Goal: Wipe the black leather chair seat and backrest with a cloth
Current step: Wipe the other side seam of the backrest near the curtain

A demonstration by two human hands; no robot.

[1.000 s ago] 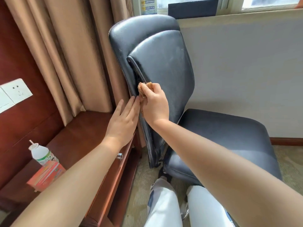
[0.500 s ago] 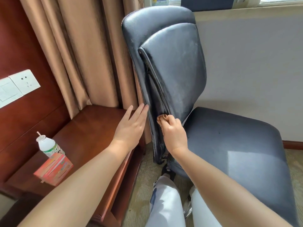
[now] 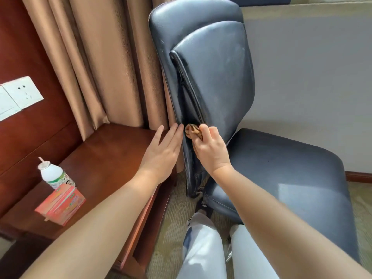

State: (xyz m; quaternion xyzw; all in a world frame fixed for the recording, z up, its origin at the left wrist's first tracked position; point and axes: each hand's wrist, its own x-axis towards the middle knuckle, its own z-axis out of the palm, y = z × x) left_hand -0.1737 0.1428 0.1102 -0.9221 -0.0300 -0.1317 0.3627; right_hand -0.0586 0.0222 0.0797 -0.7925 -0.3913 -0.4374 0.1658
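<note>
The black leather chair stands side-on in front of me, its backrest (image 3: pixel 217 73) upright and its seat (image 3: pixel 281 174) stretching to the right. My right hand (image 3: pixel 211 152) is shut on a small brown cloth (image 3: pixel 192 130), pressing it into the groove along the backrest's left edge, low down. My left hand (image 3: pixel 163 152) lies flat with fingers extended, fingertips touching the outer side of the backrest just left of the cloth. Most of the cloth is hidden inside my fist.
A dark wooden desk (image 3: pixel 104 158) sits to the left, against the chair's back, with a white bottle (image 3: pixel 53 175) and an orange box (image 3: pixel 61 203) on it. Tan curtains (image 3: pixel 104 63) hang behind. My legs in light trousers (image 3: pixel 203 248) are below, over carpet.
My right hand slid the cloth down the backrest's side groove, then came back up slightly. The left hand stayed flat against the backrest's edge. The camera view shifted.
</note>
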